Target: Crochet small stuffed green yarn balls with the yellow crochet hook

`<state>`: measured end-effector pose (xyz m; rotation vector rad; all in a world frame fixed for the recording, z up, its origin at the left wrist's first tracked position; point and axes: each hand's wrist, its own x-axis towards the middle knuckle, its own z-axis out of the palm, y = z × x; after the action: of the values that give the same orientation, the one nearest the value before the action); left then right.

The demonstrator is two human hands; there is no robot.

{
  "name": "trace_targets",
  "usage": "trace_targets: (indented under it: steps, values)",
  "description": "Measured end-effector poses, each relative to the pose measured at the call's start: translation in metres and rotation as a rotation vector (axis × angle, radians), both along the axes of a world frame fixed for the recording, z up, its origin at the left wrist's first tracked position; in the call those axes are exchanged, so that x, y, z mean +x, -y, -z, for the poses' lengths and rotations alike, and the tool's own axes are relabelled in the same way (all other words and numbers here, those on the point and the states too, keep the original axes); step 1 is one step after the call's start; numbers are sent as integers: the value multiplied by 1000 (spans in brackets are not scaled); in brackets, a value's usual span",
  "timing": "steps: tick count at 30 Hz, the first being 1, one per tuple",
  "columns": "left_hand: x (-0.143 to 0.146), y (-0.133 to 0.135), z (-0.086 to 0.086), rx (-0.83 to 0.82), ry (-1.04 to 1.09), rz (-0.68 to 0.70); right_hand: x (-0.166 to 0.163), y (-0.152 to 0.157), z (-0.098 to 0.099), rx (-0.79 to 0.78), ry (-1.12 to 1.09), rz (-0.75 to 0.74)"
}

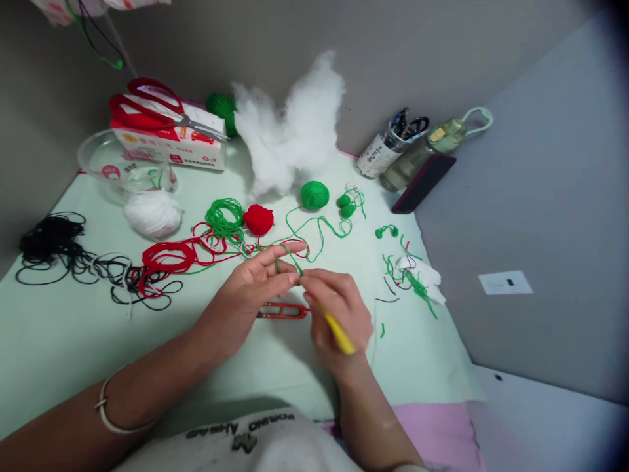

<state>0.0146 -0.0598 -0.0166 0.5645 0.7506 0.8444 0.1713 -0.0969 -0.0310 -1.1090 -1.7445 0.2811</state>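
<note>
My left hand [255, 278] hovers over the pale green mat [69, 328] with green yarn [319, 229] looped round its stretched forefinger and pinched by thumb and fingers. Right beside it, my right hand [337, 308] grips a yellow-handled crochet hook [340, 335], its tip meeting the yarn at my left fingertips. The strand runs back to a small green yarn ball [314, 195]. Under my hands lie red thread snips [282, 311].
A red ball [258, 219], green coil [225, 218], red yarn loops [167, 257], white yarn [153, 213] and black cord [54, 242] lie left. White stuffing [289, 134], a box with red scissors [162, 108], a pen jar [388, 147], a bottle [427, 151] and a phone [422, 183] stand behind.
</note>
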Motion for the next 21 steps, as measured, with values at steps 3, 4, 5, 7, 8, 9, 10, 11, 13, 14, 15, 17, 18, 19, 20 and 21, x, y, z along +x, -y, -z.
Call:
trace_targets:
  steps: [3,4,5,7,8,9,10,11,13,14,15,17,18,19,20,21]
  values:
    - [3,1,2,-104,99,40,-1,1,1,23,48,90]
    - [4,1,2,-133,125,49,-1,0,0,7,-28,104]
    - [4,1,2,-150,143,51,0,-1,-1,-20,-129,103]
    - [3,0,1,-143,135,29,1,-6,-4,-105,-348,65]
    - [2,0,0,-120,110,13,1,-8,-5,-156,-450,36]
    - [2,0,0,-87,80,5,0,-10,-5,-198,-519,8]
    - [2,0,0,-49,55,5,0,-12,-6,-224,-540,-18]
    - [3,1,0,-13,34,11,-1,-13,-6,-234,-534,-39]
    - [5,2,2,39,7,14,-3,-12,-4,-209,-474,-55]
    - [6,3,3,52,-3,4,-4,-11,-3,-180,-419,-51]
    - [7,4,4,55,-13,-12,-5,-9,-2,-141,-345,-33]
    - [9,5,5,25,-19,-32,-5,-5,0,-41,-143,23]
    - [9,5,5,-9,-1,-21,-4,-3,1,7,-40,51]
    - [9,4,5,-52,33,2,-3,-3,1,46,36,76]
    - [9,3,4,-98,76,27,-1,-2,1,64,66,92]
    - [8,1,3,-136,116,43,0,-3,0,58,39,102]
